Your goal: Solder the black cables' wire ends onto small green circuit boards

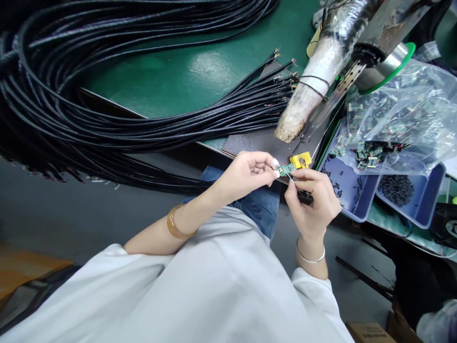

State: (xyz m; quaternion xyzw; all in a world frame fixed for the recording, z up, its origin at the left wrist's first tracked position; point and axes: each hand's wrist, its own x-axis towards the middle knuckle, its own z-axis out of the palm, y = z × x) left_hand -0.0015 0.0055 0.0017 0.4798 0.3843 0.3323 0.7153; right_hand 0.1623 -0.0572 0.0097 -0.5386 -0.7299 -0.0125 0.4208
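Note:
My left hand [255, 169], with white covers on the thumb and forefinger tips, pinches one end of a small green circuit board [286, 169]. The board is held over the near edge of the bench, above my lap. At its other end my right hand [311, 193] has thumb and forefinger drawn together. A thin pale strand [289, 176] shows by those fingertips; whether they grip it or the board's edge I cannot make out. Just beyond the board sits a yellow block [300, 160] with a dark spot in its middle.
Black cables [171, 126] with stripped ends cover the left. A white duct [303, 102] and a metal-tubed tool [342, 88] hang close above my hands. A solder spool [387, 66], a plastic bag [403, 114] of boards and blue trays [367, 205] with black pieces stand right.

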